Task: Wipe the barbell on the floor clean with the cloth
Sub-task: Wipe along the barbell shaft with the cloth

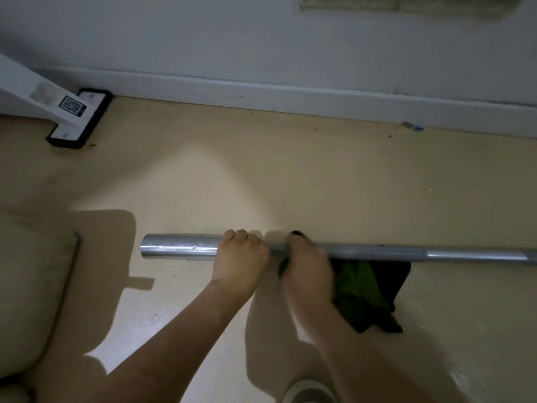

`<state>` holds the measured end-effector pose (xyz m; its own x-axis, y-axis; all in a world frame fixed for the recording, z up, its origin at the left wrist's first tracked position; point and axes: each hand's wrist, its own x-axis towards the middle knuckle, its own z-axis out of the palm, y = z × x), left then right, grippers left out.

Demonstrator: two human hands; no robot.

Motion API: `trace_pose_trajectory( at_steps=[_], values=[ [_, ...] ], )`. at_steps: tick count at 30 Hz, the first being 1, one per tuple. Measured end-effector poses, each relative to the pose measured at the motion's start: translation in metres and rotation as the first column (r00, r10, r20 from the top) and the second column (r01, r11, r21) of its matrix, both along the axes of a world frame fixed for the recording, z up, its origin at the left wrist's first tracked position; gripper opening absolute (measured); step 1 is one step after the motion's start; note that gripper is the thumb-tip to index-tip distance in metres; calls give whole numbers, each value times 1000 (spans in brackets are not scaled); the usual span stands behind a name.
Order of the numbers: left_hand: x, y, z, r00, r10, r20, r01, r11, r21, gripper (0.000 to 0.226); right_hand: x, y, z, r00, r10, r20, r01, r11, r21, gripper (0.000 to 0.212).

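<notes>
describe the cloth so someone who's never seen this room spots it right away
Find the long silver barbell stretching across the tan floor. The right hand holds a cloth against it. The cloth is the only green and black fabric here, bunched under that hand.

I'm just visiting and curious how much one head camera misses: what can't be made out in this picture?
- The barbell: its right end runs off the right edge of the head view.
- The cloth: partly hidden under the blurred right hand.
- The label on the white stand: too small to read.
- The round object: cut off by the bottom edge, so I can't identify it.
</notes>
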<state>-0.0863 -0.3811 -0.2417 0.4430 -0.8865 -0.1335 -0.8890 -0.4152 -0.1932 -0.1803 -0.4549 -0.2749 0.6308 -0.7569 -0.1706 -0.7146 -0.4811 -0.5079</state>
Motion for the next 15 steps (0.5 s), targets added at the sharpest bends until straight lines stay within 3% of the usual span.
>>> trace_pose_trajectory(
  at_steps=[3,5,7,9,11,15],
  values=[
    [5,-1,7,999,13,-30,-12,1000,26,20,25,22,-1,956,286,69,-282,958,-55,35],
    [6,0,5,998,12,-64,-4,994,112,18,-7,-6,0,954,299,31,-294,949,-111,44],
    [5,-3,6,997,20,-77,-12,994,111,21,-52,-42,-1,996,87,-16,-89,986,-140,51],
    [6,-1,-1,999,22,-30,-20,997,69,21,-74,-60,-2,981,-183,-58,175,978,-111,48],
    [4,-4,-4,1000,6,17,-7,1000,27,19,-50,-47,-2,969,-242,-55,235,965,-113,39],
    [3,-7,-4,996,74,-48,-69,991,111,9,1,3,-3,985,174,17,-170,975,-143,48]
  ],
)
